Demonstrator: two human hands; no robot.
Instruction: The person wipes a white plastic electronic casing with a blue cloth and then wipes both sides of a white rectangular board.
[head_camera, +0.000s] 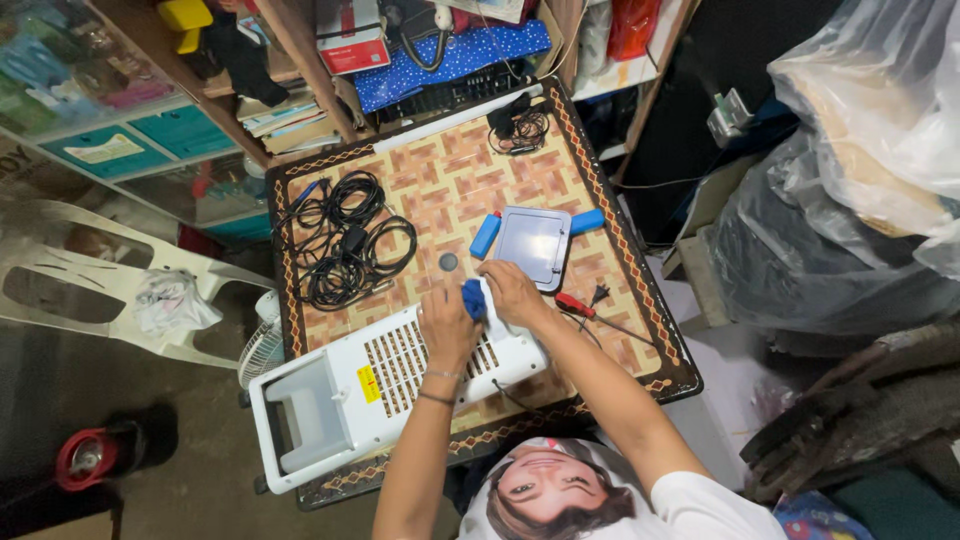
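Observation:
A white plastic appliance casing (370, 390) with slotted vents lies on its back across the near part of a patterned table (440, 180). My left hand (446, 325) rests flat on the casing's upper end. My right hand (512, 292) sits beside it, gripping a small blue part (474, 298) at the casing's top edge. Just beyond my right hand lies a grey square panel (534, 243) with blue pieces (485, 235) at either side. A small dark round cap (448, 262) lies on the table near my left hand.
A tangle of black cables (345, 240) covers the table's left side; another small coil (520, 128) sits at the far edge. A red-handled tool (576, 304) lies right of my hand. Shelves stand behind, a white plastic chair (100, 280) on the left, and bagged bundles (860, 180) on the right.

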